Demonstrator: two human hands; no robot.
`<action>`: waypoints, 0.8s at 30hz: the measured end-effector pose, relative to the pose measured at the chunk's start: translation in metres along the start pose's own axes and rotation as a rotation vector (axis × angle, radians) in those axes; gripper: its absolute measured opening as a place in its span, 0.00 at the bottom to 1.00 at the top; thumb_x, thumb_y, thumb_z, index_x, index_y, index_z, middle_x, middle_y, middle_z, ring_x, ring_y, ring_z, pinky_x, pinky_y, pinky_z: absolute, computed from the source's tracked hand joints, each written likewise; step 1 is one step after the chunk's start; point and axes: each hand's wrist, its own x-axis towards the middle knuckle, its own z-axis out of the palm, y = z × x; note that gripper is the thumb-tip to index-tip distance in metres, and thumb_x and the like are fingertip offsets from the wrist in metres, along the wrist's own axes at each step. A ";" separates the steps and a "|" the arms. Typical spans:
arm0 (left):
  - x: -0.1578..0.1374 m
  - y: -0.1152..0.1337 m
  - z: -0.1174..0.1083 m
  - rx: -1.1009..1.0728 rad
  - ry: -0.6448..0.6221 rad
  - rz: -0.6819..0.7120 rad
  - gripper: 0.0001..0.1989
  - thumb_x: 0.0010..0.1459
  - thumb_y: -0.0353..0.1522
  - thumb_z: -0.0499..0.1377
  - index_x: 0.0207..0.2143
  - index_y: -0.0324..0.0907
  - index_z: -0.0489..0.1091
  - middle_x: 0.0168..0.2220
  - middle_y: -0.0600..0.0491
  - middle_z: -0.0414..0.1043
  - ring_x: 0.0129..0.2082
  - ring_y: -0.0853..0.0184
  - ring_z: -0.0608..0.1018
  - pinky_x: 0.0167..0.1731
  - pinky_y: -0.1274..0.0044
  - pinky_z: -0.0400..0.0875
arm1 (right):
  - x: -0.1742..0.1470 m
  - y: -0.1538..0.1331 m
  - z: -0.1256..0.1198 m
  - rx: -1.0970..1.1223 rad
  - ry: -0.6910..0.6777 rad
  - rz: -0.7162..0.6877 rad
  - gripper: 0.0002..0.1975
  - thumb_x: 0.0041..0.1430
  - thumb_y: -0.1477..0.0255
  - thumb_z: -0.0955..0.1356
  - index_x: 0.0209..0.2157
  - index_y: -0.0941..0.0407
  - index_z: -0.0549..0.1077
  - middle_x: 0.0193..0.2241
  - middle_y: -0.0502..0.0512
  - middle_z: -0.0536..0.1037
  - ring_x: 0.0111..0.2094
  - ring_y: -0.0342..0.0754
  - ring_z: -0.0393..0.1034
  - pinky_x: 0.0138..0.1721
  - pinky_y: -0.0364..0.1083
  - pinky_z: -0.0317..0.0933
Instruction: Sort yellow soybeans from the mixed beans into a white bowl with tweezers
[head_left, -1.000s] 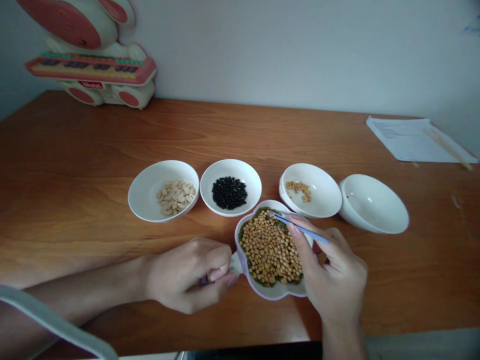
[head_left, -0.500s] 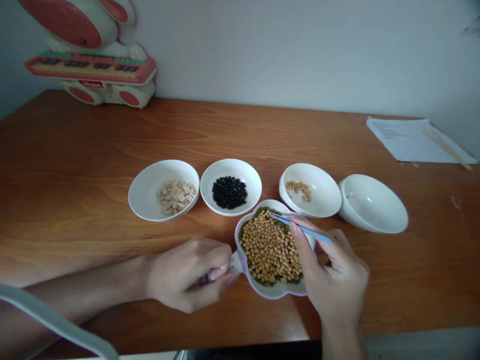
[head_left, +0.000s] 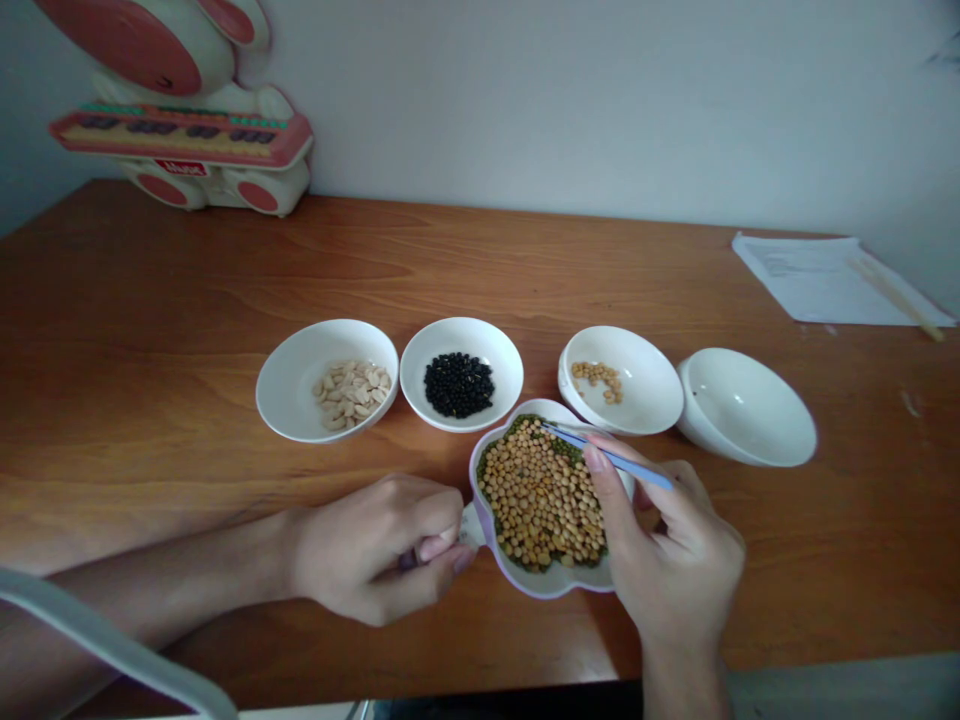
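Pointing leftward, slanting away, tweezers point(head_left: 636, 469) sit pinched in right grip point(head_left: 669, 545), tips point(head_left: 562, 433) unclear.

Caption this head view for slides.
Left hand grips the handle of a scalloped dish; right hand holds blue tweezers over beans, near four white bowls.

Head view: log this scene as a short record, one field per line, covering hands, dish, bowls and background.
Left hand: grips the handle of the lobed dish
Right hand: holds blue tweezers, tips over the dish
Dish contents: yellowish beans, smaller green beans around them
Bowls, left to right: pale seeds; black beans; a few tan beans; a dark speck
Background: toy keyboard figure at left, paper at right
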 end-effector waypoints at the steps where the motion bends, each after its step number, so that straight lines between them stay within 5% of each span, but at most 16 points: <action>1: 0.000 0.000 0.000 0.001 0.000 -0.001 0.14 0.65 0.25 0.53 0.31 0.47 0.49 0.25 0.61 0.59 0.21 0.72 0.59 0.24 0.76 0.55 | 0.000 0.000 0.000 0.002 0.000 -0.001 0.09 0.66 0.72 0.74 0.47 0.51 0.83 0.34 0.49 0.85 0.27 0.41 0.72 0.29 0.42 0.65; 24: 0.000 0.000 0.001 0.002 0.005 -0.003 0.14 0.64 0.25 0.53 0.31 0.47 0.49 0.24 0.60 0.60 0.21 0.72 0.60 0.23 0.76 0.55 | -0.003 0.001 -0.001 -0.012 0.018 0.028 0.09 0.64 0.72 0.75 0.46 0.49 0.83 0.33 0.49 0.85 0.27 0.42 0.73 0.31 0.43 0.68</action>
